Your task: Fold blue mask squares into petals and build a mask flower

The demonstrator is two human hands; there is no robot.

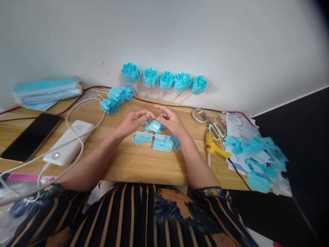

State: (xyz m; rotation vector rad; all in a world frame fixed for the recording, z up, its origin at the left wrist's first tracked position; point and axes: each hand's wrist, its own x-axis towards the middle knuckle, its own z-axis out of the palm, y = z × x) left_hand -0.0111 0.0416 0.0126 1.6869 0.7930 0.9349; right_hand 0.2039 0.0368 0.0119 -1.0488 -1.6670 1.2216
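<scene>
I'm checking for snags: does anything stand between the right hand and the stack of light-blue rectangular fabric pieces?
Yes: a small crumpled light-blue fabric piece sits between the fingers of the right hand and the stack. Whether it is held is unclear.

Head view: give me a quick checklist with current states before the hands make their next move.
1. Left hand and right hand both in view: ok, fingertips close together.
2. Anything pinched between the fingertips: cannot tell, too small to see.
3. Stack of blue pieces nearby: ok, on the table between the forearms.
4. Glue gun apart from the hands: ok, beyond the right forearm; whether it is hot, cannot tell.
5. Scissors set down: ok, beside the glue gun.
6. Power bank free of cable: not ok, a white cable crosses it.
</scene>
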